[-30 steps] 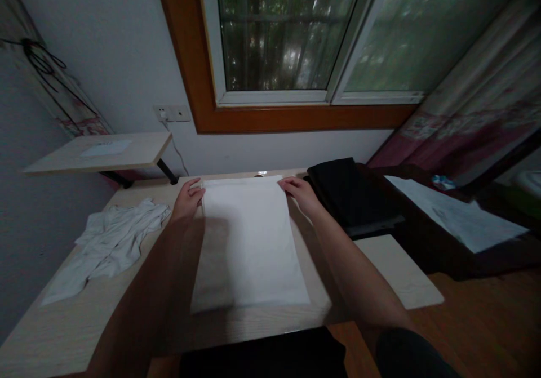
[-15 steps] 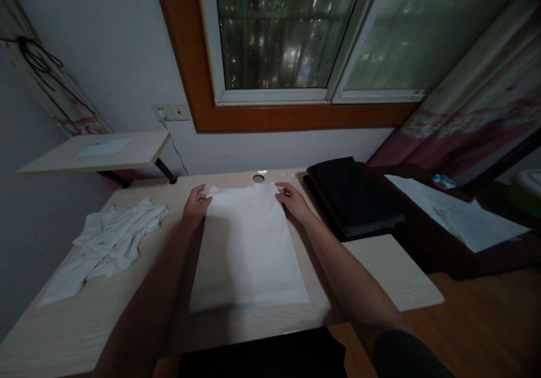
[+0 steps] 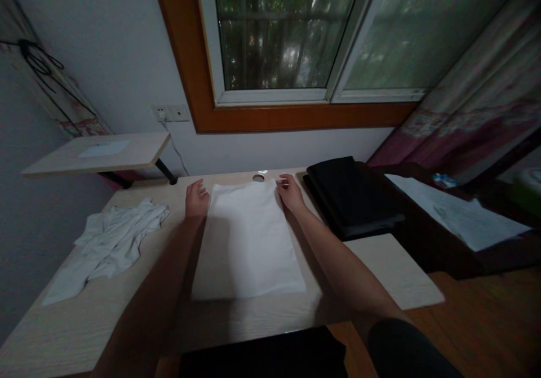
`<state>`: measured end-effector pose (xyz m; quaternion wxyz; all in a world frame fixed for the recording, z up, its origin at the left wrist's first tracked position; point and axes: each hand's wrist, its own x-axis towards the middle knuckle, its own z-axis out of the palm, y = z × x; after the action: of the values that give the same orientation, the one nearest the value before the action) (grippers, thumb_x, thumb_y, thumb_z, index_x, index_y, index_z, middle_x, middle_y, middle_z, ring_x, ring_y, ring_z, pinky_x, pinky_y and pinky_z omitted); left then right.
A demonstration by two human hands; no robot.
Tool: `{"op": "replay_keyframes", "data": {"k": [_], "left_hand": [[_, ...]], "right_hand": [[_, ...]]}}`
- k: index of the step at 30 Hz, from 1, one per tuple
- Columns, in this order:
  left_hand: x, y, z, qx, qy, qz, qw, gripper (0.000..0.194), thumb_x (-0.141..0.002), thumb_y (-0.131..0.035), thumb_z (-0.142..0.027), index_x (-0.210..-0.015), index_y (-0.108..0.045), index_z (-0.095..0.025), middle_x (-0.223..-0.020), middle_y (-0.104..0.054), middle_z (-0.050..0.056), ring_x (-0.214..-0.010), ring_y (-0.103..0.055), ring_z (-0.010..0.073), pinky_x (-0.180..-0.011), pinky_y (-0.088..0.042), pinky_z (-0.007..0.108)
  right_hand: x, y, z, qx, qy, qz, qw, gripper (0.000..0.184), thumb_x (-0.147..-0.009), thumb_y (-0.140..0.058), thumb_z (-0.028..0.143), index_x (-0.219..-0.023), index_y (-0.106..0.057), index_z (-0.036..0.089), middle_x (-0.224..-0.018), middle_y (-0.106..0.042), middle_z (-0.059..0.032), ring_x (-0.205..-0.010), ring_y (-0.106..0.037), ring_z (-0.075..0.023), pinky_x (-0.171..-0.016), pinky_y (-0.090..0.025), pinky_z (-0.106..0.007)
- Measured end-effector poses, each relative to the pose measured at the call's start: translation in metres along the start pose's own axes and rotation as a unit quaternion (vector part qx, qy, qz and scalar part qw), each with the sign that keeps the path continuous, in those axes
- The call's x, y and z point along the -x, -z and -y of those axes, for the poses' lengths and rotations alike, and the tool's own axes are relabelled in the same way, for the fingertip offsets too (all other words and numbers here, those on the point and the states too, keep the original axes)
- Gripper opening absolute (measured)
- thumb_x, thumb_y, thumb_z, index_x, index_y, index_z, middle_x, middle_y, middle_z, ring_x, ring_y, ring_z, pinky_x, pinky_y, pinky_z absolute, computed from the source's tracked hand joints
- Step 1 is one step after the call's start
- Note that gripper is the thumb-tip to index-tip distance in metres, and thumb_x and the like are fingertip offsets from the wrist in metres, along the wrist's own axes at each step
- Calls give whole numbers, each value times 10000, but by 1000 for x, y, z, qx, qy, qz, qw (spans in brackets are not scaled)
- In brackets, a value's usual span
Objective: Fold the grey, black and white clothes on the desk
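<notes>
A white cloth (image 3: 253,243), folded to a smooth rectangle, lies flat on the pale wooden desk (image 3: 262,321) in front of me. My left hand (image 3: 196,199) rests by its far left corner, fingers loosely spread with nothing in them. At the far right corner is my right hand (image 3: 291,194), its fingers slightly curled and apart. Its fingertips come close to the cloth's edge; whether they touch it is hard to see. A crumpled white garment (image 3: 114,240) lies on the desk to the left.
Black folded stuff (image 3: 346,192) is stacked at the desk's right side. A small raised shelf (image 3: 143,150) with a paper on it stands at the back left. Behind the cloth is a round cable hole (image 3: 258,178). A white sheet (image 3: 456,214) lies on the dark surface farther right.
The folded cloth has shifted slightly away from me, and its far edge looks straighter. Both hands have loosened from its far corners; the left has opened beside it.
</notes>
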<state>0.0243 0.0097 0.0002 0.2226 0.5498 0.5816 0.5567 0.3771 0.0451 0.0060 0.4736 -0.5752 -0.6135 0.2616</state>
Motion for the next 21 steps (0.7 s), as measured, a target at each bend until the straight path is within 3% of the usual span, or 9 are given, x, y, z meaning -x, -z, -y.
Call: {"op": "replay_keyframes", "data": {"k": [2, 4, 9, 14, 21], "left_hand": [[7, -3, -6, -99, -63, 34, 993, 563, -809, -606, -227, -1370, -588, -178, -1514, -469, 161, -1360, -525, 286, -1143, -437, 436], [16, -12, -16, -202, -132, 93, 966, 549, -870, -558, -235, -1414, -575, -159, -1581, -435, 158, -1474, -411, 297, -1233, -334, 452], [39, -48, -41, -340, -219, 209, 890, 558, -986, -448, -301, -1533, -469, -198, -1627, -419, 124, -1555, -278, 320, -1269, -189, 566], [53, -68, -39, -390, -213, 231, 866, 583, -1009, -421, -351, -1577, -412, -217, -1610, -436, 135, -1524, -348, 334, -1252, -205, 590], [47, -51, -17, -407, -159, 197, 878, 581, -1015, -401, -378, -1560, -434, -179, -1618, -412, 158, -1518, -361, 324, -1248, -209, 576]], "right_hand": [[10, -5, 3, 83, 43, -8, 996, 494, -840, -522, 207, -1326, -591, 155, -1271, -607, -160, -1172, -605, -255, -1065, -466, -399], [22, -11, 10, 149, 101, 2, 984, 478, -878, -505, 172, -1342, -610, 139, -1399, -544, -184, -1319, -519, -275, -1164, -388, -410], [52, -44, 38, 245, 224, 120, 936, 454, -993, -467, 227, -1428, -573, 151, -1586, -435, -153, -1502, -342, -275, -1247, -284, -443], [60, -66, 44, 305, 228, 185, 906, 501, -1051, -416, 314, -1526, -471, 166, -1651, -363, -136, -1538, -301, -304, -1243, -265, -514], [45, -51, 24, 339, 184, 169, 907, 595, -1058, -418, 458, -1565, -418, 147, -1665, -313, -169, -1551, -279, -311, -1257, -210, -518]]}}
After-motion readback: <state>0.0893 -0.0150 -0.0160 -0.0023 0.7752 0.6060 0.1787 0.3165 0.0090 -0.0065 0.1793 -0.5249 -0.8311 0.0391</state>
